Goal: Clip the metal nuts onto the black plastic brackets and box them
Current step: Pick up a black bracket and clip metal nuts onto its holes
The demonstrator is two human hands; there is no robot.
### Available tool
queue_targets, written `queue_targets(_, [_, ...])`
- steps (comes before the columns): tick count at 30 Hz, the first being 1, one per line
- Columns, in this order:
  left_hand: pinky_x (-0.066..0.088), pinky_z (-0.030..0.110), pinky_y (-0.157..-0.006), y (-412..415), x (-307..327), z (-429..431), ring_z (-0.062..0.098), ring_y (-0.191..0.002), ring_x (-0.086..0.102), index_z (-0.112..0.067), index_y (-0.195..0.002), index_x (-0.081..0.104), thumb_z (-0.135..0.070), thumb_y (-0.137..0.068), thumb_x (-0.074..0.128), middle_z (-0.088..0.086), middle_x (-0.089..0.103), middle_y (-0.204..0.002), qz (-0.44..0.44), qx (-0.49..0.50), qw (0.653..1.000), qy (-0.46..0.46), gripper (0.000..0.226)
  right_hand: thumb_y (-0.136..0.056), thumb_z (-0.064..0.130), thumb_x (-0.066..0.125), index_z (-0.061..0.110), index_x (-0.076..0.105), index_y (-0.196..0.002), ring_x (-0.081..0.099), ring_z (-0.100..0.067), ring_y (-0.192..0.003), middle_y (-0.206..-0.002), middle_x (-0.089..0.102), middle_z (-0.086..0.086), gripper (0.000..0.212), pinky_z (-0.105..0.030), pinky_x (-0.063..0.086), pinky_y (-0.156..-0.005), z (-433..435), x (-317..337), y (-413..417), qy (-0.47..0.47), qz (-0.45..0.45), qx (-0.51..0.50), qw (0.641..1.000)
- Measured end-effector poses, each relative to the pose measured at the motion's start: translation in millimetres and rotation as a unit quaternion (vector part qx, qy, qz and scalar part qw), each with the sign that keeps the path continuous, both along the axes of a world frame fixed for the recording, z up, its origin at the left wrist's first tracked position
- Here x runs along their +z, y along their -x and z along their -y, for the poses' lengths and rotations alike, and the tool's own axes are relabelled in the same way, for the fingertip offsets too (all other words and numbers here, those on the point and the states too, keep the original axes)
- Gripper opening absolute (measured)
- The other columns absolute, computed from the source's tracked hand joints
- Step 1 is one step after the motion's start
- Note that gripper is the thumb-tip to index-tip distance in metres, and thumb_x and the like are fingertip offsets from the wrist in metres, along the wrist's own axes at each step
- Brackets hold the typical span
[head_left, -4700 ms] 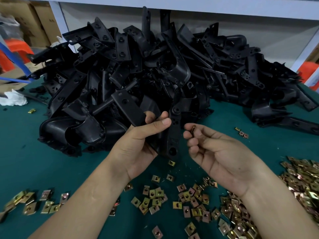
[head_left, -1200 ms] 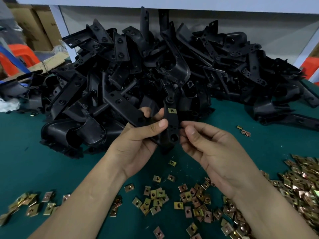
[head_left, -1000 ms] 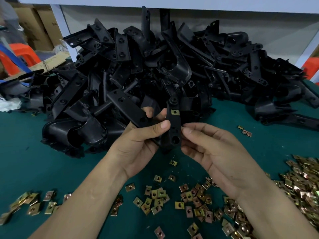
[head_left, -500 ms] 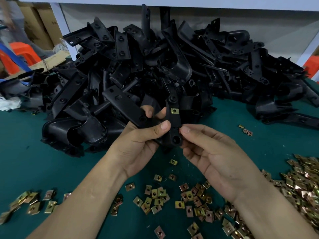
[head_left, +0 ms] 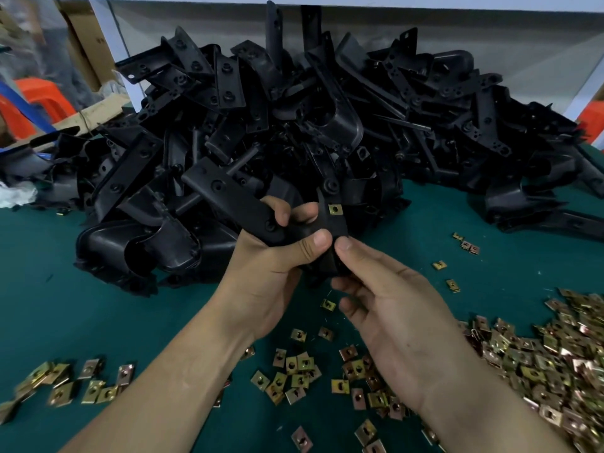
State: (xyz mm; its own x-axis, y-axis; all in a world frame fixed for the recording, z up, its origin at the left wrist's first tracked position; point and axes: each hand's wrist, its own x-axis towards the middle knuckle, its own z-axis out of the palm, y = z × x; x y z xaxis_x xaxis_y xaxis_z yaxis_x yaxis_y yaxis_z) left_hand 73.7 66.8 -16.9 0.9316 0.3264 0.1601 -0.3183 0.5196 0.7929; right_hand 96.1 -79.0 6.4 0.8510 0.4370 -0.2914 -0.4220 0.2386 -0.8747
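My left hand (head_left: 271,273) grips a black plastic bracket (head_left: 235,201) above the green table, thumb across its middle. One brass clip nut (head_left: 335,209) sits clipped on the bracket's upright arm. My right hand (head_left: 392,308) pinches the lower end of that arm from the right, thumb tip next to my left thumb. Whether a nut lies under those fingers is hidden. Loose brass clip nuts (head_left: 300,371) are scattered on the table below my hands.
A big heap of black brackets (head_left: 327,109) fills the table behind my hands. A thick pile of nuts (head_left: 555,354) lies at the right, a small group (head_left: 65,384) at the left. Cardboard boxes (head_left: 81,44) and orange stools stand at the far left.
A nut that my right hand held 4.7 s ago now sits clipped on the bracket's arm. In the last second my right hand slid down to the arm's lower end and closed on it.
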Motion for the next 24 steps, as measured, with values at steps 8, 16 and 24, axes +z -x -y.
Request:
queue_targets(8, [0.060,0.032,-0.080,-3.0,-1.6,-2.4,0.020,-0.100,0.073,-0.019,-0.081,0.045,0.005,-0.073,0.074,-0.003,0.070,-0.094,-0.017,0.019,1.000,-0.016,0.039,-0.084,0.022,0.079,0.027,0.076,-0.100,0.071,0.002,-0.085,-0.093,0.078,0.013,0.017,-0.010,0.050,-0.067,0.1,-7.4,-3.0,0.073,0.146,-0.014,0.987])
queue_targets(16, [0.059,0.028,-0.078,-0.8,0.6,3.3,0.025,-0.109,0.072,-0.017,-0.086,0.047,0.002,-0.082,0.068,0.006,0.074,-0.110,-0.031,-0.015,0.999,-0.038,0.028,-0.087,0.021,0.078,0.041,0.068,-0.115,0.068,0.003,-0.088,-0.093,0.073,0.019,0.035,-0.008,0.050,-0.074,9.4,-4.3,-14.6,0.170,0.307,-0.041,0.935])
queue_targets(24, [0.060,0.037,-0.084,1.1,36.9,45.2,0.024,-0.114,0.070,-0.020,-0.112,0.066,-0.013,-0.079,0.071,0.004,0.073,-0.122,-0.059,-0.027,0.995,-0.070,0.034,-0.089,0.032,0.075,0.040,0.066,-0.119,0.060,0.011,-0.092,-0.095,0.065,0.024,0.033,-0.003,0.046,-0.068,58.6,41.8,-20.1,0.297,0.419,-0.081,0.854])
